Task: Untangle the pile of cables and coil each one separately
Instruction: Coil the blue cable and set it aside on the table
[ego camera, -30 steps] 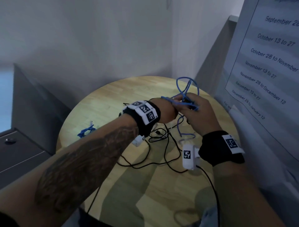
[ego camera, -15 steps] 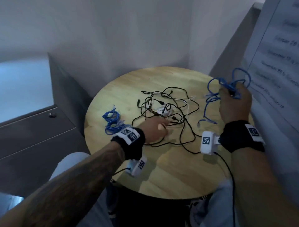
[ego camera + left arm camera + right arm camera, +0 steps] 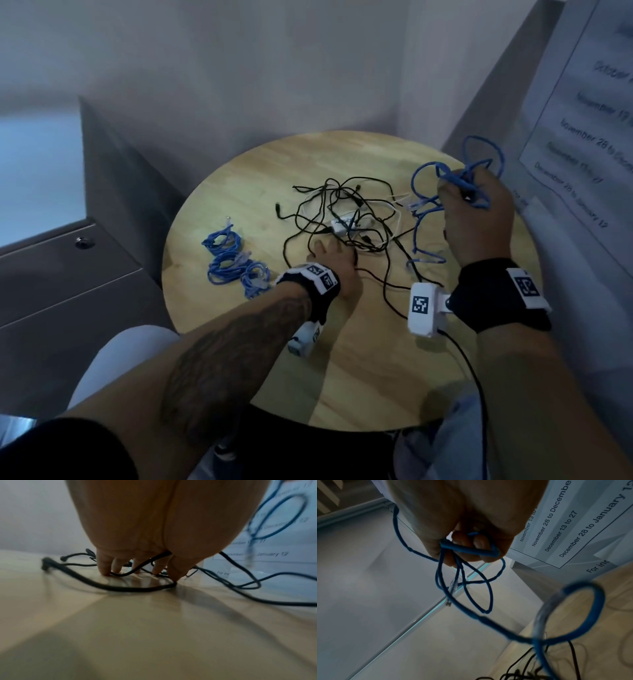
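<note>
Gripping one loose blue cable (image 3: 448,185) in a raised right hand (image 3: 479,219), fingers curled round its loops, a person presses the spread fingertips of the left hand (image 3: 334,262) onto the black-and-white cable tangle (image 3: 346,219) lying mid-surface (image 3: 239,342); three coiled blue cables (image 3: 233,260) sit well left of it.

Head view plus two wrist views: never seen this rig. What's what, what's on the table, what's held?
No robot: a person works with bare hands, wearing cameras on the head and both wrists. The head view looks down on a round wooden table. On it lie a tangle of thin black and white cables and three coiled blue cables. The left wrist view shows the left hand with fingertips pressing down among the black cables. The right wrist view shows the right hand gripping a loose blue cable, lifted above the table.
</note>
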A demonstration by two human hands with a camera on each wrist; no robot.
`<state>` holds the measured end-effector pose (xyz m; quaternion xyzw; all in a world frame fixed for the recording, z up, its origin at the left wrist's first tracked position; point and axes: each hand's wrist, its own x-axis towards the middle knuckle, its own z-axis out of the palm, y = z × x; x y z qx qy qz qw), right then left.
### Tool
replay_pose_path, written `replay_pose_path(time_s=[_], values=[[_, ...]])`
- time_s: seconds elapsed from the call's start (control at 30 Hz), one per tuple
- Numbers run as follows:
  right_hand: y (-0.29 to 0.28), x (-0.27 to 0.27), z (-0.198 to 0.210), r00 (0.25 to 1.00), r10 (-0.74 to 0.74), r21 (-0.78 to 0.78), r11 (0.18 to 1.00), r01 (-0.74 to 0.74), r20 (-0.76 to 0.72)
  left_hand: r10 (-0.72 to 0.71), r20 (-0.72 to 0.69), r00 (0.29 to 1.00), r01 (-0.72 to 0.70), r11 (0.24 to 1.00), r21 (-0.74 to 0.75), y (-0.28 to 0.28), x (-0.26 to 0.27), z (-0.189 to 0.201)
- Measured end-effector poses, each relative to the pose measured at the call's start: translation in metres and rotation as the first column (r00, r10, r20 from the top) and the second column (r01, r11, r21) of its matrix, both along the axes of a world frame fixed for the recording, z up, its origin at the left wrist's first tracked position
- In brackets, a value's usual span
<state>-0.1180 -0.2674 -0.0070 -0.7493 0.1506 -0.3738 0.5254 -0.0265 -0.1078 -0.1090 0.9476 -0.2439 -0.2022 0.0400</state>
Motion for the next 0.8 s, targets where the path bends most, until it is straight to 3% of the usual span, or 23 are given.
replay_pose_path(time_s=[0.17,0.4,0.47,0.5,0.53,0.57,0.6,0.63,0.67,0.73,0.8], values=[[-0.006,0.006,-0.002,0.999,0.026,0.024,0.999,-0.026,0.020,-0.044,0.123,0.991,0.039,0.998,0.043,-0.023,0.039,-0.012],[-0.007,0.008,-0.001,0.993,0.088,-0.009,0.996,-0.089,-0.081,-0.113,-0.019,0.993,0.114,0.991,0.067,-0.034,0.072,0.026],[-0.003,0.006,0.001,0.985,0.123,0.050,0.992,-0.117,-0.119,-0.135,-0.035,0.990,0.135,0.991,-0.008,-0.017,0.064,0.047],[0.000,0.006,0.002,0.981,0.142,0.070,0.989,-0.133,-0.135,-0.139,-0.045,0.989,0.132,0.984,-0.123,-0.006,0.056,0.060],[0.005,0.005,0.003,0.975,0.166,0.095,0.984,-0.153,-0.150,-0.140,-0.086,0.986,0.110,0.950,-0.292,0.006,0.047,0.070],[0.010,0.004,0.004,0.967,0.194,0.118,0.977,-0.176,-0.165,-0.161,-0.171,0.972,0.053,0.861,-0.506,0.017,0.035,0.081],[0.016,0.003,0.003,0.958,0.223,0.142,0.970,-0.199,-0.181,-0.206,-0.276,0.939,-0.046,0.719,-0.694,0.026,0.021,0.089],[0.023,0.004,0.001,0.946,0.253,0.166,0.961,-0.222,-0.201,-0.254,-0.358,0.899,-0.156,0.577,-0.802,0.034,0.007,0.098],[0.031,0.003,0.000,0.933,0.287,0.202,0.948,-0.245,-0.218,-0.277,-0.395,0.876,-0.229,0.482,-0.846,0.041,-0.006,0.102],[0.044,-0.001,-0.004,0.905,0.360,0.271,0.916,-0.296,-0.225,-0.226,-0.366,0.903,-0.259,0.392,-0.883,0.055,-0.025,0.106],[0.052,-0.008,-0.011,0.877,0.395,0.275,0.906,-0.322,-0.273,-0.126,-0.305,0.944,-0.234,0.396,-0.888,0.072,-0.034,0.103]])
